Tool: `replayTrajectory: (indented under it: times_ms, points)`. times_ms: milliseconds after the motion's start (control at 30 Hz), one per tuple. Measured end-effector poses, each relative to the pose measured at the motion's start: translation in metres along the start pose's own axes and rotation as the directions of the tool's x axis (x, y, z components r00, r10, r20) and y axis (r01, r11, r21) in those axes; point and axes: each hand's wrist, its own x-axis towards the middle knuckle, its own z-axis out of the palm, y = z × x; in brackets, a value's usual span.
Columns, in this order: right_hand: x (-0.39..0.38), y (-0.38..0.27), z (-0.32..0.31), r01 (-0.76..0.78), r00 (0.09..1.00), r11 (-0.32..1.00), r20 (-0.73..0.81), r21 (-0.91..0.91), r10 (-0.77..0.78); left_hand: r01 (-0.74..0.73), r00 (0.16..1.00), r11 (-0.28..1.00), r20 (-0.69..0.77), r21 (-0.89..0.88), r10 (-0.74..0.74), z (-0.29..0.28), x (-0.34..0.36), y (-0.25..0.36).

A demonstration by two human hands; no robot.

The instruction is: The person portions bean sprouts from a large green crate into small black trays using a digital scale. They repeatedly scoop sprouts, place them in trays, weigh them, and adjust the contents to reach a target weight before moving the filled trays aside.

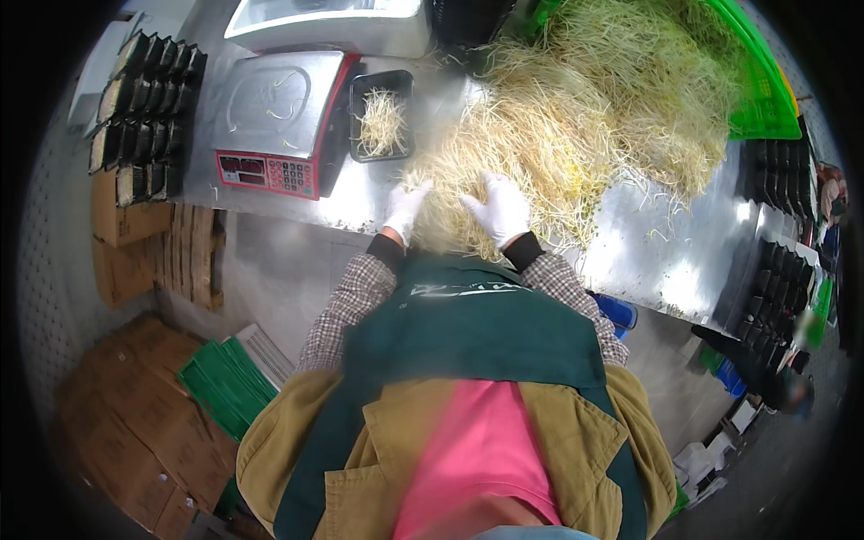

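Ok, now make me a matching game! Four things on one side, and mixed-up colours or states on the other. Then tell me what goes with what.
Things:
1. Scale
2. Small tray
3. Right hand
4. Sprout pile

Clues:
A. White-gloved
B. Pale yellow, in a big heap
C. Red, with a silvery top
D. Black, with some loose sprouts inside

Right pairs: 1-C, 2-D, 3-A, 4-B

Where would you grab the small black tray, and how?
Probably by its near and right rims, coming from the near side: the black tray lies open-side up, sprouts fill its middle, and the scale crowds its left edge.
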Motion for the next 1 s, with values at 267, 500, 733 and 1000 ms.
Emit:
replayTrajectory:
  times_ms: [267,500,733,1000]
  points:
    - [0.001,0.014,0.026,-0.219,0.970,0.973,-0.095,0.076,0.226,0.265,0.936,0.887,0.321,-0.377,-0.144,0.016,-0.008,0.025]
    - [-0.004,-0.031,-0.034,-0.088,0.994,0.909,-0.021,0.407,0.106,0.134,0.886,0.860,0.448,-0.492,0.118,0.011,-0.028,0.059]
    - [-0.006,-0.006,0.016,-0.251,0.966,0.964,-0.043,0.091,0.255,0.235,0.923,0.908,0.373,-0.347,-0.096,0.000,0.015,0.008]
    - [-0.011,-0.052,-0.003,-0.154,0.986,0.988,-0.073,-0.009,0.153,0.118,0.910,0.859,0.401,-0.499,0.108,0.021,-0.041,0.059]
